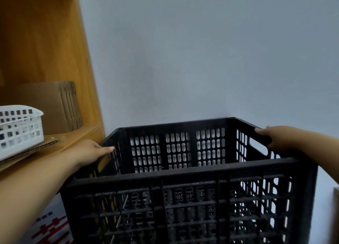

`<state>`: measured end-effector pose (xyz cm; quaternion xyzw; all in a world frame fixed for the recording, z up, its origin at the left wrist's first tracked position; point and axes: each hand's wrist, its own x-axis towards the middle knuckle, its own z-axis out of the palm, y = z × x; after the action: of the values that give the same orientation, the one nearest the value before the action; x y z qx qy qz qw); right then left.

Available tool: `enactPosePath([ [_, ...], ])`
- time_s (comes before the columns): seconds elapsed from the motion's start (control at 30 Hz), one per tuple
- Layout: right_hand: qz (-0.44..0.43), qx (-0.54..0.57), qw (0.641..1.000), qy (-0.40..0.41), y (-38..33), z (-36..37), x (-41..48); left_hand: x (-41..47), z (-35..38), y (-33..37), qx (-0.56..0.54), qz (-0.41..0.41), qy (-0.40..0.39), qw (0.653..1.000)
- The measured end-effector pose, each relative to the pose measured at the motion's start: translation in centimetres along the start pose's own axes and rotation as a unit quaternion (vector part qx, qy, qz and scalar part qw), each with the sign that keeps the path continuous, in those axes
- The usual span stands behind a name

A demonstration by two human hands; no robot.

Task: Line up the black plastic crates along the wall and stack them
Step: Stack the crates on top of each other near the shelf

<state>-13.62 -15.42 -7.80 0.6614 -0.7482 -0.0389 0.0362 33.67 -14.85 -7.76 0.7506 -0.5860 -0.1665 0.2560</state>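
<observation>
A black plastic crate with slotted walls fills the lower middle of the head view, its open top towards me and its far side close to the pale wall. My left hand grips the crate's left rim at the handle slot, thumb lying along the top edge. My right hand grips the right rim above its handle slot. Whatever is under the crate is hidden; darker shapes show dimly through the near wall's slots.
A wooden shelf unit stands at the left, close to the crate's left side. On its shelf sit a white plastic basket and flattened cardboard boxes. A white and red box lies low at the left. The wall is straight ahead.
</observation>
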Motion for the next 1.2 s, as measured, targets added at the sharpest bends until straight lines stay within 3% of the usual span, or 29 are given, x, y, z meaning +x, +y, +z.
enactPosePath([
  [0.37,-0.001,0.051,0.998,0.049,0.6,0.0,0.4,-0.2,0.4,0.1,-0.064,-0.020,0.013,0.998],
  [0.57,-0.008,0.002,0.999,0.038,0.3,-0.1,0.6,-0.6,0.4,0.6,-0.045,-0.004,0.008,0.999],
  [0.7,0.000,-0.011,1.000,-0.010,0.0,-0.2,0.8,-0.4,0.3,0.7,-0.028,-0.001,0.010,1.000],
  [0.87,0.007,-0.040,0.999,-0.023,-0.5,0.3,0.9,1.1,0.7,0.7,0.104,0.023,-0.032,0.994],
  [1.03,0.013,-0.113,0.993,-0.030,-1.2,0.2,1.8,3.2,1.9,1.1,0.320,0.003,-0.076,0.944],
  [1.2,0.003,-0.104,0.993,-0.047,-1.1,0.5,2.9,4.2,2.2,0.8,0.381,0.005,-0.080,0.921],
])
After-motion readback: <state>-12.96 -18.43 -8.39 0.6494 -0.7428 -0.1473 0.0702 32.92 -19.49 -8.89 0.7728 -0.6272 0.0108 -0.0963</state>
